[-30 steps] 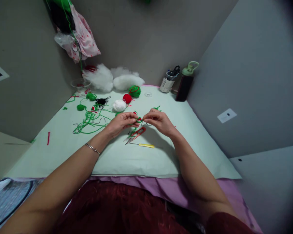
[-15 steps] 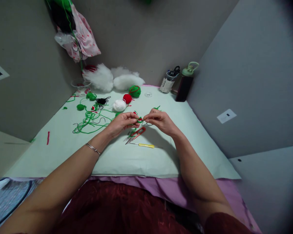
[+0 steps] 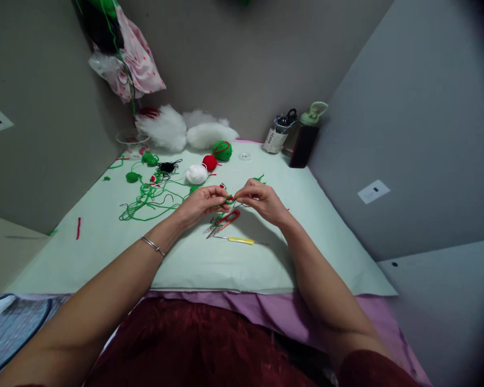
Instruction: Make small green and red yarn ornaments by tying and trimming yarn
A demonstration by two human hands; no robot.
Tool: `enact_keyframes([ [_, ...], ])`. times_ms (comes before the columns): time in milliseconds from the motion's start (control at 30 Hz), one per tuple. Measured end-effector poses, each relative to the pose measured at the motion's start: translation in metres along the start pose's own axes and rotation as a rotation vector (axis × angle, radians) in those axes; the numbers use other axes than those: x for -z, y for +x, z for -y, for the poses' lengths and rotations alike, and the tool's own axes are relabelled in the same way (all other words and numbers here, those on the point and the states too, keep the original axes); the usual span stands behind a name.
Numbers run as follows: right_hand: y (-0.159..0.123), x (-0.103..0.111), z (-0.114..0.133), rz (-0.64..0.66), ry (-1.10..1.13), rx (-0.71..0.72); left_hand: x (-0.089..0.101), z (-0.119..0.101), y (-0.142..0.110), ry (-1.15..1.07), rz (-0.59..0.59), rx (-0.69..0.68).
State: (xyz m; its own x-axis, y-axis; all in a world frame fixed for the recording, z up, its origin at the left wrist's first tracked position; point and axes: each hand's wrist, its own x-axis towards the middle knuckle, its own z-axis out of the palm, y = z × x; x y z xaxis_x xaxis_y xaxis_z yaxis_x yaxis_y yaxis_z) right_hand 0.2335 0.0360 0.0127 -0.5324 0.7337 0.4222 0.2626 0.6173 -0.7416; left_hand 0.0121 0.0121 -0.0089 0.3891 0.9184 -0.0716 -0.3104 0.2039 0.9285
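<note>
My left hand (image 3: 204,203) is closed in a pinch on a small crocheted piece (image 3: 229,199) in green, red and white. Close beside it, the thumb and forefinger of my right hand (image 3: 260,199) are pinched together at the piece's right edge. A black thread (image 3: 240,205) curves from those fingertips; whether a needle is there too is too small to tell. Below the hands lie red-handled thread snips (image 3: 226,222) and a crochet hook with a yellow handle (image 3: 241,241). Part of the crocheted piece is hidden by the left fingers.
Loose green yarn (image 3: 145,207) tangles to the left, near a black yarn bundle (image 3: 168,166). White (image 3: 196,174), red (image 3: 210,163) and green (image 3: 222,151) yarn balls sit behind the hands. Farther back are white stuffing (image 3: 167,129), a pen cup (image 3: 275,140) and a bottle (image 3: 305,142).
The crocheted piece has tilted slightly between my fingers, and my right fingertips have shifted a little at its edge. Both hands keep their hold; the other things lie where they were.
</note>
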Motion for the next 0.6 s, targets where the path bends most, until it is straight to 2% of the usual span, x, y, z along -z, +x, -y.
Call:
enact_keyframes([
  [233,0.001,-0.004,0.003,-0.045,-0.029,0.034,-0.002,-0.001,-0.001,-0.018,-0.012,-0.034],
  [600,0.001,-0.012,0.009,-0.100,-0.047,-0.017,-0.004,-0.001,-0.001,-0.068,-0.044,-0.039],
])
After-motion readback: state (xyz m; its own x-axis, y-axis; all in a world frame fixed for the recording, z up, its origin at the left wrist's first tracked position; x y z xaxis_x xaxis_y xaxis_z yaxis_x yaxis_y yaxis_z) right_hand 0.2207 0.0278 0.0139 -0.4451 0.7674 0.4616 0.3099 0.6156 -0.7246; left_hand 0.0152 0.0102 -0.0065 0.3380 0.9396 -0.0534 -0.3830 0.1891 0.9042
